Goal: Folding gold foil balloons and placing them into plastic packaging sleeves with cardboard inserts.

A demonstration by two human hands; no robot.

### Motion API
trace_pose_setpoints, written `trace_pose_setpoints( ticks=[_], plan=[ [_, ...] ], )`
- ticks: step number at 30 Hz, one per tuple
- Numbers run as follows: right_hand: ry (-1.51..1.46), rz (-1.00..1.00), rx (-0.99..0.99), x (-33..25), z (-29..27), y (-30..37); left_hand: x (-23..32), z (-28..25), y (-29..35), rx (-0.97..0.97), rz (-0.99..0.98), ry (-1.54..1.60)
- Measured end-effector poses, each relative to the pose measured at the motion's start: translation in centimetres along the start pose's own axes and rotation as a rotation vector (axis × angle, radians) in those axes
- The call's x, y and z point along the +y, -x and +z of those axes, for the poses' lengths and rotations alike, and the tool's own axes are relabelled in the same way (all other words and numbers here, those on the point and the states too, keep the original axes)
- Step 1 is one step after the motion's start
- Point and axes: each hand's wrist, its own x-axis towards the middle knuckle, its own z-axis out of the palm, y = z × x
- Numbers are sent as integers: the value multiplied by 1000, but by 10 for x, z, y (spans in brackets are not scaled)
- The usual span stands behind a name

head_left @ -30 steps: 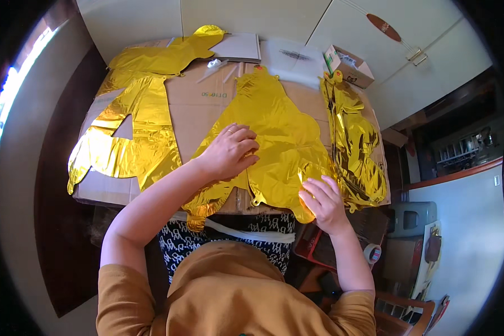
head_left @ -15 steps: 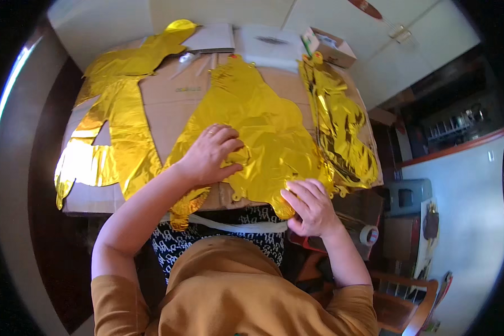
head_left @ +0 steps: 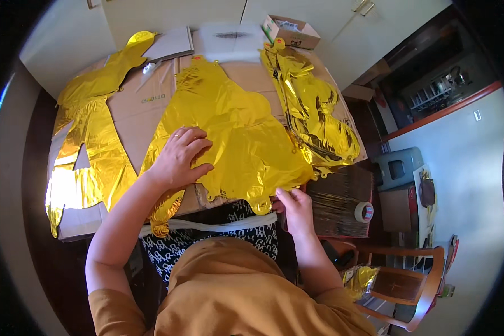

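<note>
A flat gold foil balloon (head_left: 224,117) lies spread over the cardboard in the middle of the table. My left hand (head_left: 179,159) rests on its lower left part, palm down, with the thumb held away from the bent fingers. Near the table's front edge my right hand (head_left: 295,208) pinches the balloon's lower edge between thumb and fingers, beside a rounded tab. Folded gold foil (head_left: 165,213) hangs over the edge below my left wrist. To the left lies a second flat gold foil shape (head_left: 103,148); to the right, a crumpled gold foil pile (head_left: 313,106).
Brown cardboard (head_left: 143,98) covers the table. At the back stand a small open carton (head_left: 297,36) and a flat white box (head_left: 171,45). Right of me are a tape roll (head_left: 363,211), a wooden chair (head_left: 403,280) and a grey-blue stool (head_left: 395,168).
My right hand has moved from on top of the rounded tab to the lower edge beside it. The left hand stays on the foil. The whole view has shifted.
</note>
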Motion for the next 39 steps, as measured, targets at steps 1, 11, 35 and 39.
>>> trace_pose_setpoints(
  ticks=[1, 11, 35, 39],
  plan=[
    [176, -113, 19, -7, 4, 2, -2, 0, 2, -6, 2, 1],
    [209, -267, 80, -40, 16, -4, 10, 0, 3, 55, 2, -17],
    [194, -356, 299, -30, 31, -7, 13, 13, -13, -48, 32, 23],
    [212, -394, 323, -37, 30, -13, 15, 13, -13, -50, 31, 4]
  ],
)
